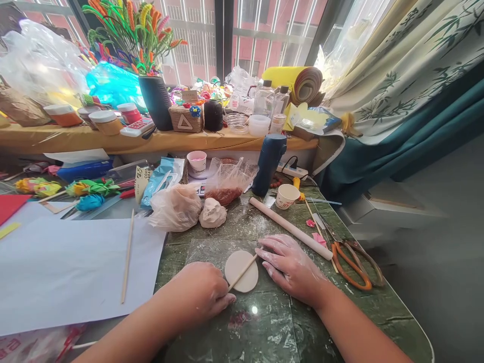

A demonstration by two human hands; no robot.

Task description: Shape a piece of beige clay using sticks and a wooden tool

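Observation:
A flat round of pale dough or clay (235, 264) lies on a clear sheet (264, 322) on the dark green table. Diagonally across it runs a thin wooden stick (243, 273). My left hand (202, 290) is closed around the stick's lower left end, knuckles up. At the upper right end, the fingertips of my right hand (289, 262) hold the stick, with the fingers fairly straight and dusted white. Behind the round sit a lump of the same pale material (213, 213) and a plastic bag (177, 206) with more inside. A thicker rolling pin (291, 228) rests beyond my right hand.
Orange-handled scissors (353, 264) lie near the right table edge. A paper cup (287, 195) and a dark blue bottle (269, 164) stand behind. White paper (75, 272) with another thin stick (127, 257) covers the left. Jars and a vase (155, 103) line the sill.

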